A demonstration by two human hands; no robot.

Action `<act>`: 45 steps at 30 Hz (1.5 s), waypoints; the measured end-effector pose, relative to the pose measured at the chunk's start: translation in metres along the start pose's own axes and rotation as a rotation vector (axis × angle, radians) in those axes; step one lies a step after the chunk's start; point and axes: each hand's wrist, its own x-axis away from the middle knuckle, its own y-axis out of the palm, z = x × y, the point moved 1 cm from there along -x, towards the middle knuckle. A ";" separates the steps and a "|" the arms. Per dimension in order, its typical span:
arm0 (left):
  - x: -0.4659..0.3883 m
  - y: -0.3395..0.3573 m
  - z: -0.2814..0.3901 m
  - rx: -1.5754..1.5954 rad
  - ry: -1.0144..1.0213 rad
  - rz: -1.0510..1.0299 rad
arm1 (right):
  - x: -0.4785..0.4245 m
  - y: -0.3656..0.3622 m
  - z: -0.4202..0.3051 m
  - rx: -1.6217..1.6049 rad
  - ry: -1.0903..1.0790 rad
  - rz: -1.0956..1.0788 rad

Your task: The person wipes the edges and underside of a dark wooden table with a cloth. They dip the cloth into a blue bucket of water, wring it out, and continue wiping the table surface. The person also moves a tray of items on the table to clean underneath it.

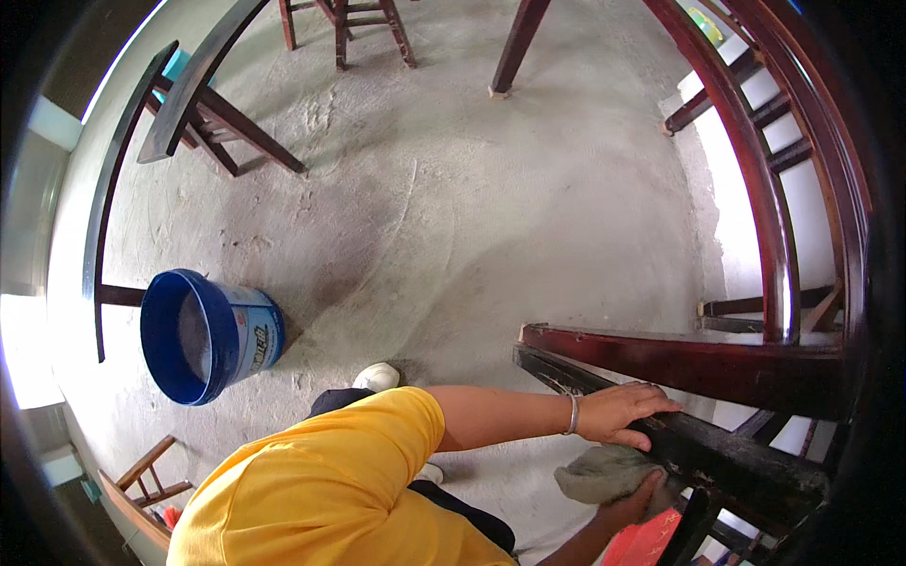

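Note:
My left hand, with a bracelet at the wrist, lies over the worn black wooden bench, fingers across its top and thumb on the near edge. Below it, my right hand holds a damp-looking grey-green cloth bunched up beside the bench. Part of the right hand is hidden by the cloth. Close behind the black bench stands a reddish-brown wooden bench. A red sheet with writing shows under the right forearm.
A blue bucket with cloudy liquid stands on the concrete floor at left. Dark benches are at upper left, wooden stool legs at the top. Glossy red-brown furniture lines the right. A wooden chair is at lower left.

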 end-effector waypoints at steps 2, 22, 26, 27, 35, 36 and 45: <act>-0.001 -0.004 0.004 -0.011 -0.009 -0.023 | 0.020 0.037 -0.023 -0.089 0.088 0.005; 0.191 -0.120 0.246 0.552 -1.344 0.092 | 0.168 0.031 -0.151 -0.032 0.129 -1.028; 0.120 -0.091 0.305 0.660 -1.294 0.106 | 0.175 0.016 -0.186 -0.353 0.473 -0.964; 0.109 -0.083 0.311 0.777 -1.258 0.136 | 0.180 0.015 -0.198 -0.515 0.647 -0.910; 0.063 -0.095 0.347 0.986 -1.204 0.158 | 0.171 0.007 -0.290 0.207 0.039 -1.103; 0.069 -0.100 0.346 0.872 -1.178 0.153 | 0.174 0.010 -0.307 0.174 0.009 -1.148; 0.053 -0.191 0.413 0.869 -1.128 0.559 | 0.198 0.027 -0.335 -0.824 0.992 -1.233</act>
